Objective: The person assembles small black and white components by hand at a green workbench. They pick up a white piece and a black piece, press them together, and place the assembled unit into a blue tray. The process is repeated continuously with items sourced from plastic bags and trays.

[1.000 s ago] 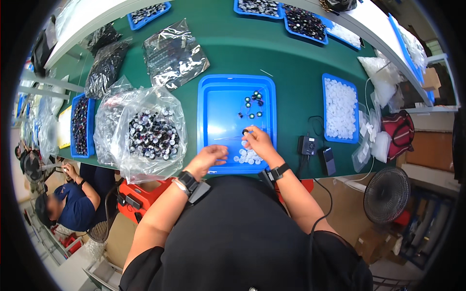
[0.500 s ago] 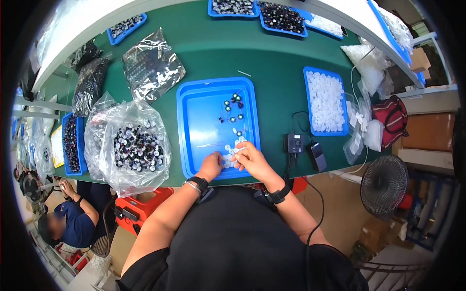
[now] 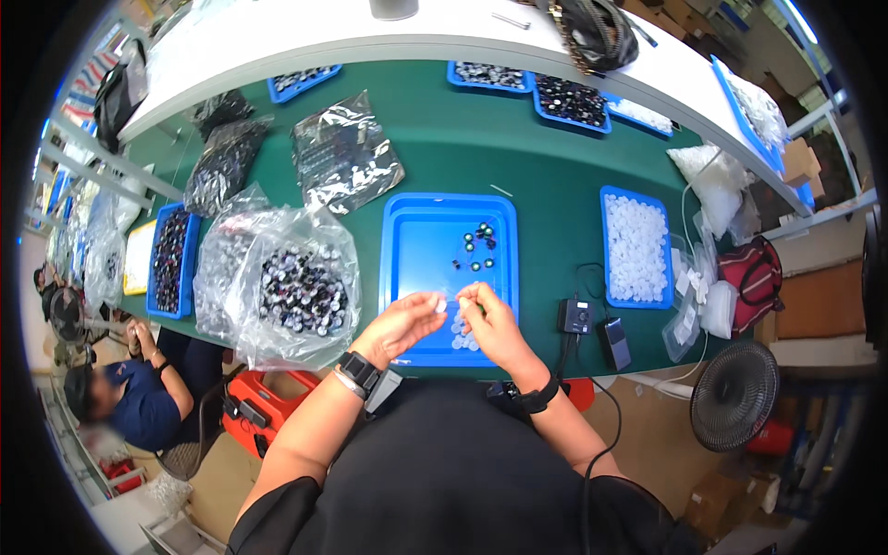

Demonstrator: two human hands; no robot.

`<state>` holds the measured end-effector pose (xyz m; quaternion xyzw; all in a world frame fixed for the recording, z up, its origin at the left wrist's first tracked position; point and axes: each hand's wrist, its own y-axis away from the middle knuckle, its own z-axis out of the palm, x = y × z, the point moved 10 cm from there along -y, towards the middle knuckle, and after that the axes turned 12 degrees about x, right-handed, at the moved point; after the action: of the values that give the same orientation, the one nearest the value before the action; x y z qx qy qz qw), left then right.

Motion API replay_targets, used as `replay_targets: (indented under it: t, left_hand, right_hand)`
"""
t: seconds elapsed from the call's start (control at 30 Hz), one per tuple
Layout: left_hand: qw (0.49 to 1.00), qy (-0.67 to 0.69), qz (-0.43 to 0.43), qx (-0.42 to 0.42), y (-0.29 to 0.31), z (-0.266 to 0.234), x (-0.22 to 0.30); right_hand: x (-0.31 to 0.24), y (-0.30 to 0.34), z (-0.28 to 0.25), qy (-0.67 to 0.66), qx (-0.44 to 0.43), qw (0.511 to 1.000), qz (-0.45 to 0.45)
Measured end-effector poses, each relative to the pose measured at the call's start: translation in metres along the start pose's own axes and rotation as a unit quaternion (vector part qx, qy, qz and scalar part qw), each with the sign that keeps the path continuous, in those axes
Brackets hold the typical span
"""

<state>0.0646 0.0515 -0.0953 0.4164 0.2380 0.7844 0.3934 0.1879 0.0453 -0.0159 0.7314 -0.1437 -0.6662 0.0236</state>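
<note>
Both of my hands are raised above the near part of a blue tray (image 3: pixel 407 250). My left hand (image 3: pixel 404 326) pinches a small whitish disc (image 3: pixel 440 306) between thumb and fingertips. Close beside it, my right hand (image 3: pixel 495 326) is closed in a pinch; whatever lies in its fingertips is too small to make out. Several clear white discs (image 3: pixel 465 340) lie in the tray below my right hand and are partly hidden by it. Farther back in the tray sit several dark round pieces with greenish tops (image 3: pixel 481 242).
Left of the tray stands an open plastic bag of dark and clear pieces (image 3: pixel 301 291). A blue tray of white discs (image 3: pixel 636 250) is at the right, near a small black box (image 3: pixel 574 316) with cables. A shelf (image 3: pixel 388 46) spans the back; a fan (image 3: pixel 735 396) stands right.
My hands have come up from the discs in the tray, with the left now showing a disc in its fingertips. The view has tilted, so more of the shelf shows.
</note>
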Motion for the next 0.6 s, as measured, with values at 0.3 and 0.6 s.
replay_targets:
  t: [0.3, 0.6]
  left_hand:
    - [0.985, 0.155, 0.02, -0.073, 0.054, 0.04, 0.032]
    - [0.974, 0.216, 0.003, -0.064, 0.049, 0.021, 0.028]
  right_hand:
    - [-0.073, 0.013, 0.015, 0.178, 0.086, 0.938, -0.283]
    - [-0.094, 0.019, 0.027, 0.178, 0.08, 0.937, -0.288]
